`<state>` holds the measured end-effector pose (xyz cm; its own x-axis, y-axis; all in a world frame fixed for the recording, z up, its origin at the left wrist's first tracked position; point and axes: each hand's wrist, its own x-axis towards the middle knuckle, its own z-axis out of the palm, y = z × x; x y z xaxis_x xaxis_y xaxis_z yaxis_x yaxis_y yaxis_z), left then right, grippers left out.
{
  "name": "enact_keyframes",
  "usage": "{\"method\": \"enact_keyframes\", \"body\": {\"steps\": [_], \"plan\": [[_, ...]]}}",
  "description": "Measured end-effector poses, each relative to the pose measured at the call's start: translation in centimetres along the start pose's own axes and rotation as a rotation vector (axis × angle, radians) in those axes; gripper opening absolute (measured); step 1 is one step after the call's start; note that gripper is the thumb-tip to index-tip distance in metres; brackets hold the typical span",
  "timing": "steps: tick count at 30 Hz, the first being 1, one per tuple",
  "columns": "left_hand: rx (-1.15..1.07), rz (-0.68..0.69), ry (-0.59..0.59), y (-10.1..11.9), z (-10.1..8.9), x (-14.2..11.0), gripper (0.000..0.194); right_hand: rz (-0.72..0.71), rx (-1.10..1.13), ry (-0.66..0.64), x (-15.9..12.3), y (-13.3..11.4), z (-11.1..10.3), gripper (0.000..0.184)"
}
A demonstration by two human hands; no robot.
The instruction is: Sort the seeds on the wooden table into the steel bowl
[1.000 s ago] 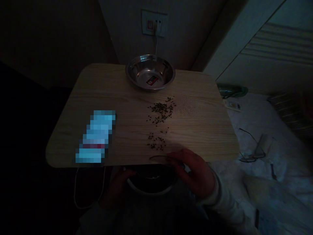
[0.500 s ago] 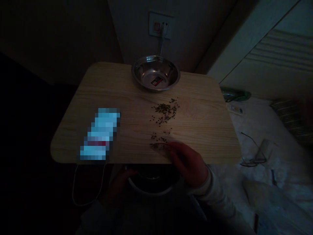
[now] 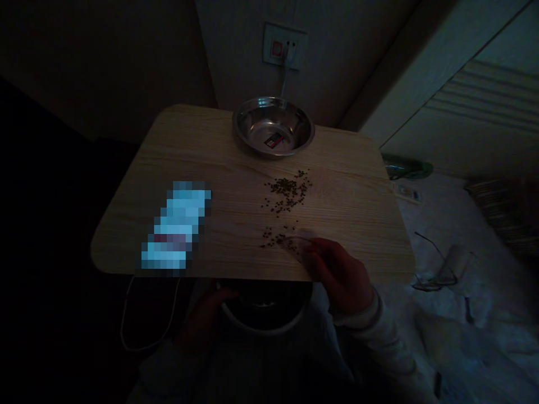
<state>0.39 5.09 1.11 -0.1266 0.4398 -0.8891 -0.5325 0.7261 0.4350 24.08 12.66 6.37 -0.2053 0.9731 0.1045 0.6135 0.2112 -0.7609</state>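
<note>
Small dark seeds [image 3: 288,189] lie scattered on a light wooden table [image 3: 349,219], with a second small cluster [image 3: 273,238] closer to me. My right hand [image 3: 343,275] rests on the table's near edge just right of that cluster, fingers closed on a thin clear piece [image 3: 295,244] that touches the seeds. My left hand [image 3: 206,314] is below the table edge, gripping the rim of a dark bowl with a white rim [image 3: 263,325] held under the edge. The light is very dim.
An empty steel bowl [image 3: 242,123] stands at the table's far edge, below a wall socket [image 3: 284,45] with a plug in it. A lit phone [image 3: 177,227] lies at the left, its cable [image 3: 126,328] hanging down. On the right is a bed with glasses [image 3: 438,272].
My right hand has moved forward and to the right, from the near edge up to the closer seed cluster. The left hand and the bowl have stayed under the edge.
</note>
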Motion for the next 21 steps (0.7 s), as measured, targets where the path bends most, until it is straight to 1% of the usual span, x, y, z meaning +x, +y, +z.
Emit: {"method": "enact_keyframes", "body": {"steps": [3,6,8,12,16,21], "plan": [[-0.031,0.054,-0.076,0.3,0.6,-0.5,0.032,0.004,-0.017,0.020,0.2,0.1,-0.2,0.026],[-0.020,0.100,-0.112,0.5,0.9,-0.7,0.031,-0.002,-0.025,0.027,0.4,0.1,-0.2,0.027],[-0.012,0.107,-0.115,0.5,0.8,-0.6,0.027,-0.009,-0.022,0.026,0.7,0.0,-0.2,0.027],[-0.007,0.057,-0.090,0.4,0.6,-0.6,0.024,-0.030,-0.009,0.022,1.0,0.0,0.0,0.026],[-0.023,0.058,-0.111,0.3,0.5,-0.7,0.023,-0.050,0.000,0.027,1.1,0.0,0.2,0.025],[0.008,0.038,-0.083,0.5,0.9,-0.8,0.022,-0.026,-0.006,0.020,0.7,-0.1,0.2,0.025]]}}
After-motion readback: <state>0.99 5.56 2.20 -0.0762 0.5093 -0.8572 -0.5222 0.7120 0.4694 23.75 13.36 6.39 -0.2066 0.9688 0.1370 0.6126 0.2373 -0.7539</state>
